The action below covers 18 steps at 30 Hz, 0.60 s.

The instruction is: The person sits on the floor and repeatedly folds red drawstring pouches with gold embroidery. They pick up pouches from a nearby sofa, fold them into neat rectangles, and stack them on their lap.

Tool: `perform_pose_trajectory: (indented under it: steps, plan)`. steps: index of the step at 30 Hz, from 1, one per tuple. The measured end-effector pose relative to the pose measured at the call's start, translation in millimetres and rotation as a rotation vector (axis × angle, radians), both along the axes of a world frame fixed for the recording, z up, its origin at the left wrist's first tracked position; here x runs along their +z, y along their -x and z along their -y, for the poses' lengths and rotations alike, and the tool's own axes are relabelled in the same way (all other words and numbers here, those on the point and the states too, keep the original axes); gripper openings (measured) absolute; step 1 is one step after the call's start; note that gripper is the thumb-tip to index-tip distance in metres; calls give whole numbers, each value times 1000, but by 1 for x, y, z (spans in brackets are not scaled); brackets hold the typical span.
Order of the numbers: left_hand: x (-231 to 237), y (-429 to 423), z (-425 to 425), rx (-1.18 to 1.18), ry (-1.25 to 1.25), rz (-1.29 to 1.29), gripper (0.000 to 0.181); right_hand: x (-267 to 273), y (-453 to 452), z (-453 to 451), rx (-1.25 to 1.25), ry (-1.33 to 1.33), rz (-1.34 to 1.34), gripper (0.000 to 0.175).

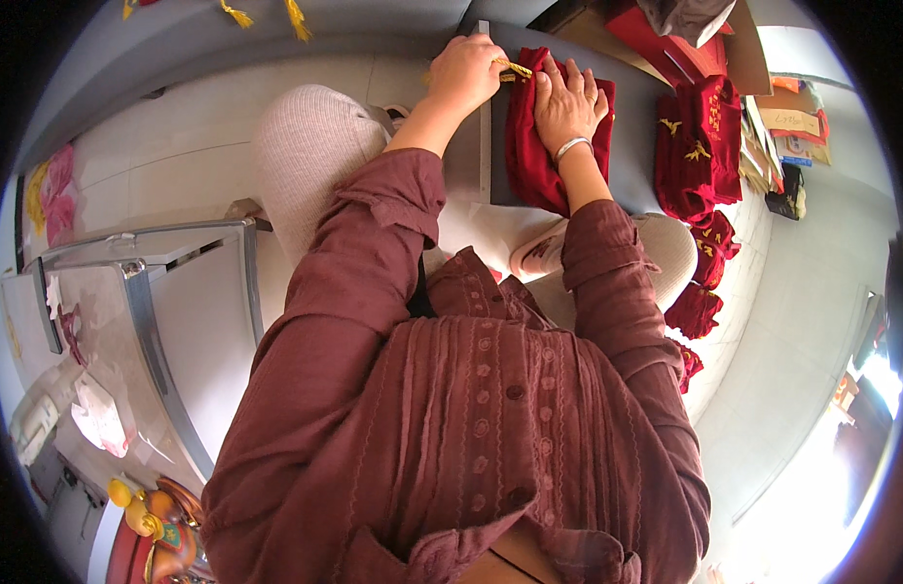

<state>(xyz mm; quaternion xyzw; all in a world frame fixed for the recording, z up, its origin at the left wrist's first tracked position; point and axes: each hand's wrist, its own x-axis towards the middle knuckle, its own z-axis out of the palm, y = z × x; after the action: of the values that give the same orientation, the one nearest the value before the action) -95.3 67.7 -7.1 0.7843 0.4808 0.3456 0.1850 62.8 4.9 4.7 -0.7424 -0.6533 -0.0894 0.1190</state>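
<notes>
A dark red velvet pouch point(524, 157) lies on a grey bench point(634, 117) in front of me. My right hand point(572, 106) presses flat on top of it, fingers slightly spread, a ring and a silver bracelet on it. Pinched between the fingers of my left hand point(466, 69) is a twisted yellow cord point(516, 67), which runs out to the pouch's left edge. Whatever lies under my right palm is hidden.
To the right is a stack of red velvet pouches point(703, 146) with yellow tassels; more red bundles point(694, 310) lie on the floor. A red box point(674, 47) stands behind. At left is a white table point(203, 292) with a metal edge.
</notes>
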Motion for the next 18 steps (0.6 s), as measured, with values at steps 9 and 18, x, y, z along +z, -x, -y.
perform_pose_trajectory:
  steps: [9,18]
  plan:
    - [-3,4,-8,-62,399,109,15,-1,-2,0,8,-4,-4,45]
    - [-12,-1,-8,-143,162,83,15,-2,-2,0,7,-2,-2,46]
